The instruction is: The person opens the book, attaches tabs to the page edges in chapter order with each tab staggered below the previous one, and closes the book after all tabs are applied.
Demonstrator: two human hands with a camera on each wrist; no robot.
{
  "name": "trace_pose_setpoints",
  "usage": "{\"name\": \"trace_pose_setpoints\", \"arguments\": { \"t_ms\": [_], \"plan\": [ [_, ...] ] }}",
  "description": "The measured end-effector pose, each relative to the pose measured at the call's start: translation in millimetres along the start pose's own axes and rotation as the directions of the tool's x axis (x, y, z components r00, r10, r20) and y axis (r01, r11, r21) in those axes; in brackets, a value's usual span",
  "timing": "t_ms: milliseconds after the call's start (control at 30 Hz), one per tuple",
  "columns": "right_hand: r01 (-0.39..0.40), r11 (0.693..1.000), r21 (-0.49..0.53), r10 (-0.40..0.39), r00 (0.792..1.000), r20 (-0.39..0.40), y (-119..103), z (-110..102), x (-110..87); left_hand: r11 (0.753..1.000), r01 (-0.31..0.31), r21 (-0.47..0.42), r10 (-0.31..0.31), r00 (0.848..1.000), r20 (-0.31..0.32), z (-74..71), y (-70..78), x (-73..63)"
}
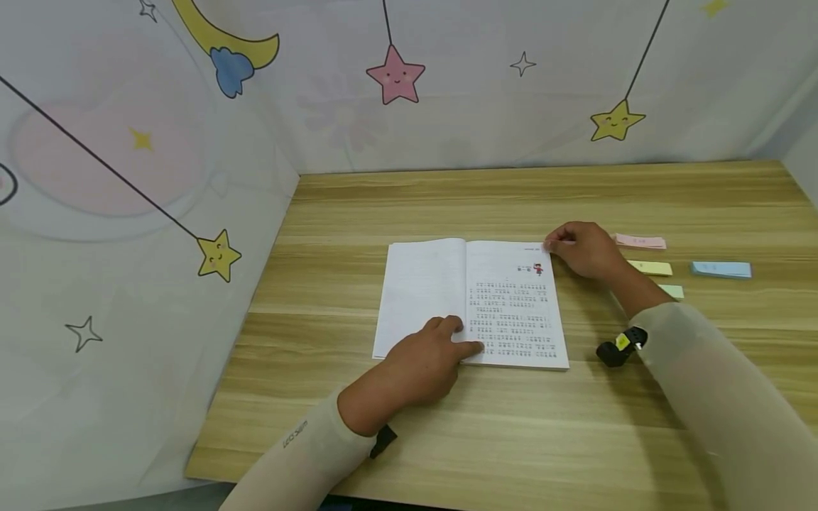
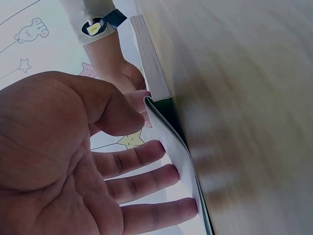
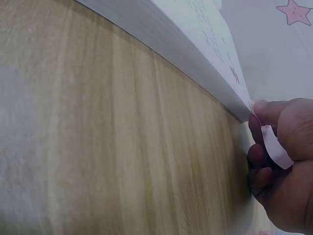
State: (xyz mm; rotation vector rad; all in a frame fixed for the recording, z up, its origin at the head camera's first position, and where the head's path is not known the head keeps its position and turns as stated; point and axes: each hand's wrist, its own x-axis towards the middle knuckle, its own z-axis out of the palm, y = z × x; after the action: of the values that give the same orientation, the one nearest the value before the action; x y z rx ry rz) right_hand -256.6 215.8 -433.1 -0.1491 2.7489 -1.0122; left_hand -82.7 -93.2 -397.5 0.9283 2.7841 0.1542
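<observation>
An open book [image 1: 422, 298] lies on the wooden table, its left page nearly blank and its right page printed with a small figure near the top. My left hand [image 1: 424, 362] rests on the lower part near the spine, pressing the pages with extended fingers. In the left wrist view those fingers [image 2: 149, 176] lie over the thin side of the book. At the top right corner of the right page is my right hand [image 1: 584, 248]. Its thumb and finger pinch a pink sticky note [image 3: 275, 149], whose end touches the page corner; the fingertips hide part of it.
Right of the book lie sticky note pads: pink [image 1: 641, 242], yellow [image 1: 653, 268], green [image 1: 672, 291] and, farther right, blue [image 1: 721, 270]. The right forearm partly covers the green one. A cloth backdrop [image 1: 460, 135] with stars stands behind the table and along its left side.
</observation>
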Motion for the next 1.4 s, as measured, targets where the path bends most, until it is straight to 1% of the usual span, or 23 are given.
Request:
{"name": "trace_pose_setpoints", "arguments": {
  "t_ms": [467,800,1167,1233,1300,1333,1400],
  "plan": [
    [-0.002,1.0,-0.006,0.002,1.0,0.007,0.1,1.9,3.2,1.0,-0.005,0.001,0.005,1.0,-0.013,1.1,-0.9,-0.3],
    [-0.01,1.0,-0.005,0.01,1.0,0.011,-1.2,1.8,3.3,1.0,-0.001,-0.007,0.001,1.0,-0.003,1.6,-1.1,0.3],
    [-0.011,1.0,-0.001,0.011,1.0,-0.001,-0.9,2.8,2.8,1.0,-0.014,0.005,0.015,1.0,-0.017,3.0,-1.6,0.4],
    [0.009,1.0,-0.005,-0.009,1.0,-0.014,-0.8,3.4,2.2,1.0,-0.018,0.011,0.018,1.0,-0.021,3.3,-1.7,0.7],
    [0.053,0.998,-0.032,-0.054,0.998,-0.038,-1.0,4.4,1.1,1.0,-0.02,0.015,0.021,1.0,-0.02,3.7,-1.8,1.1],
    [0.082,0.995,-0.054,-0.084,0.995,-0.054,-0.8,4.9,0.6,1.0,-0.02,0.017,0.021,1.0,-0.019,3.6,-1.8,1.2],
    [0.141,0.981,-0.132,-0.153,0.984,-0.086,-0.7,5.4,-0.6,1.0,-0.02,0.017,0.02,1.0,-0.017,3.6,-1.8,1.3]
  ]
}}
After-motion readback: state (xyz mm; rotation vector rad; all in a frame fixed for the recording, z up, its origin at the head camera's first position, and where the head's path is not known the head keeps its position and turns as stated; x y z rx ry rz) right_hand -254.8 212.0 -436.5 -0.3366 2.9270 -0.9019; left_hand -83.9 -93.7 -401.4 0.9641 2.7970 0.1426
